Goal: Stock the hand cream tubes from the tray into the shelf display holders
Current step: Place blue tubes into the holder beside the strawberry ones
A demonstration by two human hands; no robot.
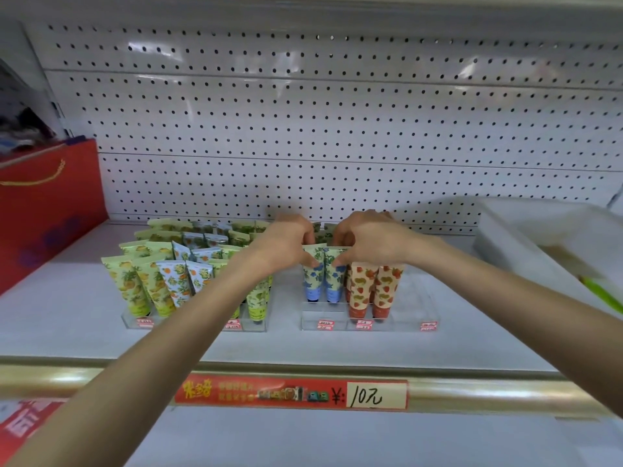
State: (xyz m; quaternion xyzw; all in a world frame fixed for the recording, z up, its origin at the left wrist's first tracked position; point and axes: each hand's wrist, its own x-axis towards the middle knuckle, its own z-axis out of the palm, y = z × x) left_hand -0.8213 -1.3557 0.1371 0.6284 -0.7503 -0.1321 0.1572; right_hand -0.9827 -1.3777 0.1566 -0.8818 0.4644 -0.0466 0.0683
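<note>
Two clear acrylic display holders stand on the white shelf. The left holder [188, 323] is packed with yellow, blue-white and green patterned tubes [158, 281]. The right holder [408, 318] has two blue-flowered tubes at its front left and red strawberry tubes [377, 291] beside them. My left hand [286, 241] pinches the top of the left blue-flowered tube [312, 281]. My right hand [367, 237] pinches the top of the right blue-flowered tube [334, 284]. Both tubes stand upright, caps down, in the holder. More tubes behind them are hidden by my hands.
A white plastic tray [526, 237] sits at the right of the shelf with a green item [603, 294] in it. A red gift bag [43, 203] stands at the left. Pegboard forms the back wall. A gold rail [505, 396] with a red price label runs along the shelf's front edge.
</note>
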